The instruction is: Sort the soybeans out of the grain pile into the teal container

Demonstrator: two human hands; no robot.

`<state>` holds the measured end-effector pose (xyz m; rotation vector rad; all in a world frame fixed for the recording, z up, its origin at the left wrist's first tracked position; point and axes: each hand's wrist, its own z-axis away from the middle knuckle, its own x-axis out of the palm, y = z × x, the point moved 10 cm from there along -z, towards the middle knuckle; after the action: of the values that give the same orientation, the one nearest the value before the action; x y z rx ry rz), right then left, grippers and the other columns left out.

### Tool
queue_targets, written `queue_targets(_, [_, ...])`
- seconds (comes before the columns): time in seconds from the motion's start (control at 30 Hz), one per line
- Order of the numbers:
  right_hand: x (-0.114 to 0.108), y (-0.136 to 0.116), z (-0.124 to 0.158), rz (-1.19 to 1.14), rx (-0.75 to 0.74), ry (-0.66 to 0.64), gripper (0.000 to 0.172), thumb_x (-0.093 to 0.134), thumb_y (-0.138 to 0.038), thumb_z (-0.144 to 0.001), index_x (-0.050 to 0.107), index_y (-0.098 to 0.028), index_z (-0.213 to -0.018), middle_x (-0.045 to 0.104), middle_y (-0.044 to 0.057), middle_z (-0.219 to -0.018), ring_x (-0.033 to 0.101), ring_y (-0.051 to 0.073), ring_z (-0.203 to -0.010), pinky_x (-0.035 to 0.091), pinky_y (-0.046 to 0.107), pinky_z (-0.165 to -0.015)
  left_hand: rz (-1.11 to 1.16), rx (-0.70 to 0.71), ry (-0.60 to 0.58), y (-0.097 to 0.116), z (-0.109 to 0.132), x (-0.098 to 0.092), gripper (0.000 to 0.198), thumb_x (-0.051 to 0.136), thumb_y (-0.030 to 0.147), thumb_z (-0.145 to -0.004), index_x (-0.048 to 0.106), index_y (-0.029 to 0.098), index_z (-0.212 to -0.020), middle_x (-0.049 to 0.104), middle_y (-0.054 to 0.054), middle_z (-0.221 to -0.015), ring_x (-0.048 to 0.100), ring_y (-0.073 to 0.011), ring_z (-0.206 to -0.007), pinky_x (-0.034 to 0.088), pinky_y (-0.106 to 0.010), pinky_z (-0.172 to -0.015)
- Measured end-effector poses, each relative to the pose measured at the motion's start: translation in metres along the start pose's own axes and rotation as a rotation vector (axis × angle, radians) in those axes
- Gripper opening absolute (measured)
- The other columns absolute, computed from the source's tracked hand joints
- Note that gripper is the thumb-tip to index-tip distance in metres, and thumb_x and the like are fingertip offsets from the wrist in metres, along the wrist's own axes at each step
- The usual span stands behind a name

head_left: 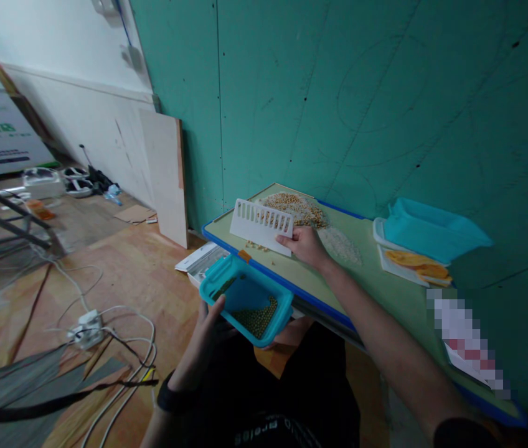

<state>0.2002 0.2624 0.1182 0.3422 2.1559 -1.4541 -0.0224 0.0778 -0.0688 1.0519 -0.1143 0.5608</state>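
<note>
With my left hand (212,320) I grip the near left rim of a blue plastic bin (245,289), thumb over the edge. Small green beans (257,320) lie in its lower right end. The bin is tilted below the table's front edge. My right hand (308,246) is closed on the right end of a white slotted plate (261,227), held up on its edge over the table. Behind it is a pile of yellow grains or beans mixed with pale grains (299,208), and paler grains (342,244) spread to the right. A few yellowish pieces (257,247) lie near the plate's lower edge.
On the table (376,298), against the green wall (362,93), another blue bin (436,230) rests by white trays and an orange cloth or glove (418,264). A blurred white item (469,342) lies farther right. Cables and a power strip (89,330) cover the floor at left.
</note>
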Motion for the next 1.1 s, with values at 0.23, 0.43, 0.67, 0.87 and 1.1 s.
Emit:
queue_targets(0.23, [0.002,-0.002,0.002,-0.022,-0.042,-0.013,0.014,0.084,-0.029,-0.085,0.087,-0.018,-0.092,0.086,0.009,-0.093,0.082,0.026,-0.087,0.064,0.031,-0.07,-0.031,-0.02,0.004,0.001,0.002,0.0,0.08,0.069,0.055,-0.096,0.031,0.041,-0.165,0.065,-0.016,-0.146,0.082,-0.029,-0.093,0.069,-0.047,-0.083])
queue_targets(0.43, [0.002,-0.007,0.008,0.032,-0.027,-0.009,0.014,0.082,-0.025,-0.085,0.087,-0.016,-0.095,0.086,0.011,-0.097,0.083,0.03,-0.09,0.064,0.034,-0.072,-0.02,-0.018,-0.003,0.001,0.003,0.001,0.083,0.07,0.055,-0.095,0.029,0.042,-0.166,0.064,-0.015,-0.148,0.081,-0.0296,-0.095,0.069,-0.048,-0.084])
queue_targets(0.67, [-0.002,-0.014,0.014,0.116,-0.037,0.02,0.013,0.081,-0.027,-0.086,0.086,-0.015,-0.089,0.085,0.011,-0.09,0.082,0.028,-0.085,0.061,0.031,-0.066,-0.044,-0.014,-0.012,-0.002,0.0,-0.001,0.082,0.068,0.057,-0.096,0.028,0.042,-0.165,0.065,-0.014,-0.144,0.08,-0.0274,-0.089,0.068,-0.046,-0.081])
queue_targets(0.87, [-0.003,-0.018,0.02,0.133,-0.055,0.048,0.012,0.082,-0.028,-0.085,0.086,-0.017,-0.087,0.085,0.011,-0.087,0.081,0.027,-0.081,0.062,0.03,-0.066,-0.064,-0.001,-0.028,0.001,0.001,0.001,0.082,0.067,0.059,-0.096,0.025,0.045,-0.165,0.064,-0.013,-0.144,0.079,-0.0284,-0.093,0.067,-0.046,-0.083])
queue_targets(1.1, [-0.007,-0.018,0.025,0.157,-0.033,0.035,0.012,0.082,-0.028,-0.086,0.085,-0.016,-0.085,0.085,0.01,-0.088,0.081,0.027,-0.08,0.059,0.029,-0.065,-0.049,-0.012,-0.026,0.007,0.007,0.005,0.083,0.067,0.058,-0.097,0.024,0.042,-0.167,0.063,-0.016,-0.142,0.079,-0.029,-0.093,0.066,-0.046,-0.082])
